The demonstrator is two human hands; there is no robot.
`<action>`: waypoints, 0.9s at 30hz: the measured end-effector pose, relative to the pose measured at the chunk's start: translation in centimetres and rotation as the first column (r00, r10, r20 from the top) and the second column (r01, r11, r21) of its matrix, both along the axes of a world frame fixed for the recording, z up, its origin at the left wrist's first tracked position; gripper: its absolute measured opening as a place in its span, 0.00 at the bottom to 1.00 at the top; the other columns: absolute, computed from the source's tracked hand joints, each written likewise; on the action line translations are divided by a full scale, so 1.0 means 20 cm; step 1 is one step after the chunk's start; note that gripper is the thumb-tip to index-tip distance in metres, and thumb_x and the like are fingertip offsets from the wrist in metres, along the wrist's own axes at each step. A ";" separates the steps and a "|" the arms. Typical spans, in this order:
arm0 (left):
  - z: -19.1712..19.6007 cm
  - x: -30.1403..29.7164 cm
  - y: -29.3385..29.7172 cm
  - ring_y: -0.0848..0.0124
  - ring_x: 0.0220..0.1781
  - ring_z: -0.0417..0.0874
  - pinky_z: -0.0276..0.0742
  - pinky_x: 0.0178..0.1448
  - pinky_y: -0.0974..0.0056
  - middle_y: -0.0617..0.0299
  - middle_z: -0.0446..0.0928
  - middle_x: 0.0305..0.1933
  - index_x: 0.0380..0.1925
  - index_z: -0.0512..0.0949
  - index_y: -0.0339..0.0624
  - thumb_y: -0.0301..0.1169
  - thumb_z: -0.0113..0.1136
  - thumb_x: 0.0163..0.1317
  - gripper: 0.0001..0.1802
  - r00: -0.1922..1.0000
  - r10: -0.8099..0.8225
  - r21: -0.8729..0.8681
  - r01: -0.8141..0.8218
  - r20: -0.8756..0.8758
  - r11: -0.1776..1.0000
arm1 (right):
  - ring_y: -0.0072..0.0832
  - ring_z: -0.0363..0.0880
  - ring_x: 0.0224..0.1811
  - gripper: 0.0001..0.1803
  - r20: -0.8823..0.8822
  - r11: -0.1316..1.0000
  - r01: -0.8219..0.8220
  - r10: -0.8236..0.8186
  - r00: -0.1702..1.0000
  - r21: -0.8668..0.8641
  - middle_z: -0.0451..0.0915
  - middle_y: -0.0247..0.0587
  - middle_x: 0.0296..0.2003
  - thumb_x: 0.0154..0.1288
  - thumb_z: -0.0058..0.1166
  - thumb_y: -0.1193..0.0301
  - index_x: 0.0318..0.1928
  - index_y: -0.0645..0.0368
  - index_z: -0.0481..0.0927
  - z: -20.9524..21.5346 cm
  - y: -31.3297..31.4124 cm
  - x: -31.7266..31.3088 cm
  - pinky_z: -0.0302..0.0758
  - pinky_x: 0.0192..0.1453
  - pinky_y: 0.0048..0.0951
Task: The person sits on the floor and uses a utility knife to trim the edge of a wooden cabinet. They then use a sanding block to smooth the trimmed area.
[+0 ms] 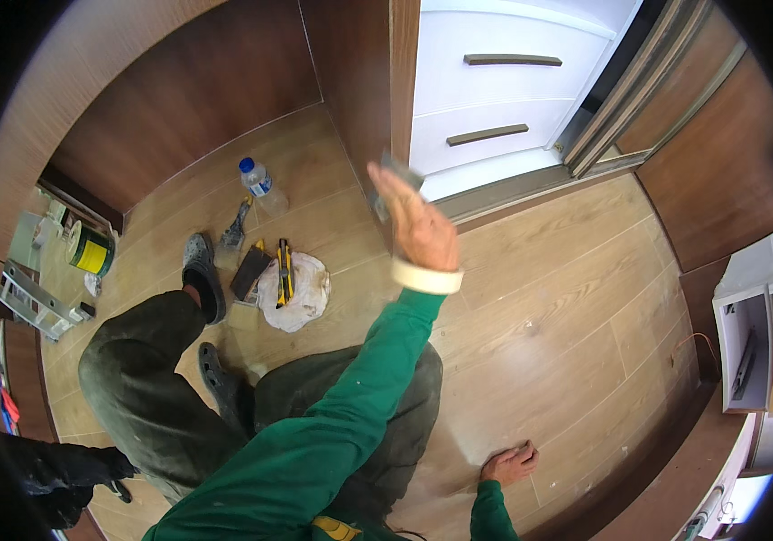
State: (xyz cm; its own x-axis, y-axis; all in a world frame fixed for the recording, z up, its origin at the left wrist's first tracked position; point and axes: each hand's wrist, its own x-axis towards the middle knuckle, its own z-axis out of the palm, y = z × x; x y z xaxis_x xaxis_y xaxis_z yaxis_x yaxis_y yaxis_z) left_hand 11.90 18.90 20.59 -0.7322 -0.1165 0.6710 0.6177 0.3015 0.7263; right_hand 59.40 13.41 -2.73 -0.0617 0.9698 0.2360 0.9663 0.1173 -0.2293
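Note:
My left hand (424, 233) is raised at the lower corner of the brown cabinet panel (350, 81), its fingers closed on a flat grey piece (402, 171). Motion blur hides whether that piece is a scraper or a sheet. Around my left wrist sits a cream roll of tape (426, 278), over the green sleeve's cuff. Down at the lower right, my right hand (511, 463) rests on the wooden floor, fingers stretched out and holding nothing. To the left of my left arm, a yellow-and-black utility knife (285, 275) lies on a white rag (307, 302).
Beside the rag lie a dark block (252, 270) and a dirty brush-like tool (237, 225). A blue-capped bottle (260, 182) stands behind them. White drawers (495, 99) rise ahead. A tub (91, 249) and an aluminium step (39, 302) stand left, near another person's dark-trousered leg (62, 469).

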 end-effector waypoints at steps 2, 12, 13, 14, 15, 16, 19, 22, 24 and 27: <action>-0.24 0.03 -0.03 0.40 0.81 0.53 0.58 0.81 0.53 0.31 0.45 0.81 0.77 0.44 0.26 0.15 0.44 0.70 0.38 0.987 -0.036 0.016 0.034 0.159 0.999 | 0.51 0.64 0.69 0.23 0.006 1.000 -0.008 0.008 1.000 0.006 0.68 0.53 0.65 0.72 0.43 0.64 0.65 0.55 0.73 -0.02 0.00 0.00 0.62 0.70 0.53; 0.30 -0.02 0.02 0.38 0.80 0.52 0.54 0.82 0.52 0.31 0.42 0.81 0.77 0.45 0.25 0.13 0.44 0.67 0.38 0.987 0.061 -0.034 -0.067 -0.147 0.997 | 0.52 0.65 0.68 0.24 0.013 1.000 -0.010 0.010 1.000 0.002 0.69 0.54 0.64 0.70 0.43 0.65 0.64 0.58 0.72 0.02 0.00 -0.03 0.61 0.70 0.54; 0.14 -0.02 0.04 0.37 0.80 0.51 0.57 0.81 0.52 0.31 0.41 0.81 0.77 0.45 0.25 0.11 0.43 0.66 0.39 0.997 0.022 -0.014 -0.023 -0.067 1.000 | 0.52 0.65 0.68 0.24 0.013 1.000 -0.004 0.004 1.000 0.011 0.69 0.54 0.64 0.70 0.43 0.65 0.64 0.58 0.72 0.01 0.01 -0.02 0.61 0.70 0.54; -0.02 -0.01 0.03 0.38 0.80 0.52 0.62 0.79 0.52 0.31 0.42 0.81 0.77 0.46 0.25 0.10 0.42 0.64 0.39 0.999 0.037 -0.029 -0.038 -0.011 0.999 | 0.52 0.65 0.68 0.24 0.007 1.000 -0.008 0.008 1.000 0.011 0.69 0.53 0.64 0.71 0.43 0.65 0.64 0.57 0.72 0.01 0.01 -0.01 0.61 0.70 0.53; -0.16 0.02 0.01 0.39 0.81 0.50 0.58 0.81 0.51 0.33 0.40 0.82 0.77 0.44 0.28 0.10 0.44 0.63 0.42 0.996 0.004 -0.019 -0.002 0.086 1.000 | 0.51 0.65 0.68 0.23 -0.005 1.000 -0.004 0.004 1.000 0.013 0.69 0.52 0.64 0.71 0.44 0.65 0.64 0.55 0.73 0.01 0.00 -0.01 0.62 0.70 0.53; -0.16 0.06 -0.01 0.41 0.82 0.48 0.53 0.83 0.51 0.35 0.38 0.83 0.78 0.43 0.31 0.11 0.46 0.62 0.44 0.982 -0.034 -0.003 0.035 0.185 0.999 | 0.50 0.65 0.68 0.23 -0.014 1.000 0.002 -0.001 1.000 0.018 0.69 0.51 0.65 0.71 0.44 0.64 0.64 0.54 0.73 0.01 0.00 -0.01 0.62 0.69 0.53; -0.04 0.04 0.01 0.41 0.80 0.56 0.65 0.78 0.53 0.31 0.43 0.81 0.77 0.48 0.27 0.10 0.44 0.64 0.39 0.994 -0.018 0.006 0.018 0.103 1.000 | 0.52 0.65 0.68 0.24 0.021 0.999 -0.019 0.018 1.000 0.034 0.69 0.53 0.63 0.70 0.44 0.65 0.64 0.56 0.72 0.00 -0.01 0.00 0.63 0.69 0.54; 0.42 -0.02 0.04 0.41 0.80 0.56 0.65 0.78 0.53 0.32 0.44 0.81 0.77 0.48 0.29 0.11 0.44 0.64 0.40 0.986 -0.040 0.071 0.052 -0.160 0.996 | 0.51 0.65 0.68 0.23 0.032 1.000 0.001 -0.001 0.999 0.011 0.69 0.53 0.63 0.71 0.44 0.65 0.64 0.56 0.72 0.05 0.02 -0.04 0.63 0.68 0.55; 0.31 0.00 0.01 0.41 0.80 0.56 0.65 0.78 0.53 0.34 0.44 0.82 0.77 0.48 0.30 0.10 0.45 0.63 0.41 0.989 -0.006 0.019 0.009 -0.150 1.000 | 0.51 0.65 0.67 0.23 0.024 0.999 0.005 -0.006 1.000 0.036 0.69 0.52 0.64 0.70 0.44 0.65 0.63 0.55 0.73 0.02 -0.01 -0.01 0.62 0.70 0.53; -0.25 0.04 -0.03 0.43 0.82 0.52 0.55 0.83 0.53 0.38 0.42 0.83 0.78 0.45 0.29 0.09 0.46 0.56 0.47 0.999 -0.030 0.028 0.029 0.045 0.999 | 0.51 0.66 0.67 0.23 0.038 1.000 0.001 -0.002 0.999 0.007 0.69 0.52 0.64 0.70 0.44 0.64 0.63 0.55 0.73 0.03 -0.04 0.00 0.62 0.70 0.52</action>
